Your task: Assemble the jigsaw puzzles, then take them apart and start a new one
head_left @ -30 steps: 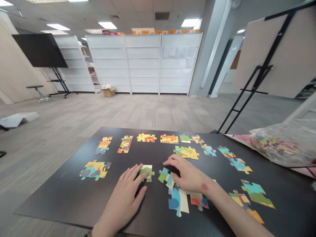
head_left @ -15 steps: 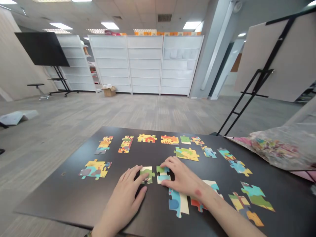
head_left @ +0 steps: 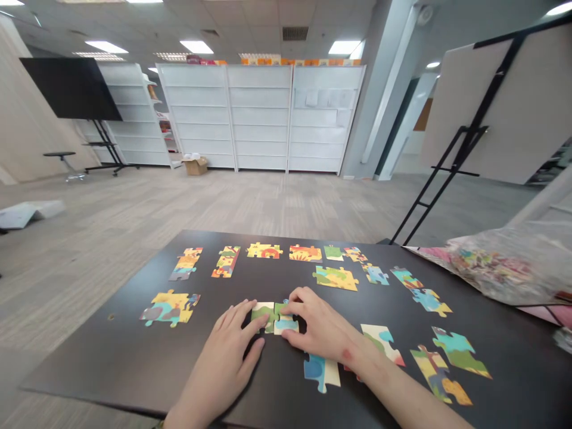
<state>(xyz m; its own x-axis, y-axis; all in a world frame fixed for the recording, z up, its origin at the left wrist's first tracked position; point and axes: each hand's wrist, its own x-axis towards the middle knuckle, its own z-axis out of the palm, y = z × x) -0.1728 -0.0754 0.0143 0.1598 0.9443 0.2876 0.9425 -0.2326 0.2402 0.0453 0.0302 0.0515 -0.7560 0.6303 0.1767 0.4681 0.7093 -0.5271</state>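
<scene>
Near the middle of the black table, my left hand [head_left: 226, 353] presses a cream-and-green puzzle piece [head_left: 269, 308] down with its fingertips, the thumb held apart. My right hand [head_left: 313, 319] grips a green-and-blue puzzle piece [head_left: 286, 325] between thumb and fingers, flat on the table. The two pieces meet edge to edge; whether their tabs are fully locked I cannot tell. Below my right hand lies a blue-and-cream puzzle piece [head_left: 316, 370]. A cream, green and red piece [head_left: 379, 339] is partly covered by my right forearm.
Joined puzzle pieces [head_left: 170, 308] lie at the left. Several more, including a yellow-green section [head_left: 336, 277], run along the far side and down the right of the table [head_left: 111, 357]. A clear plastic bag [head_left: 513, 256] rests at the right edge, near a black easel stand [head_left: 447, 173].
My right hand has moved left with the green-and-blue puzzle piece, closing the gap to the piece under my left hand. My left hand stays almost in place.
</scene>
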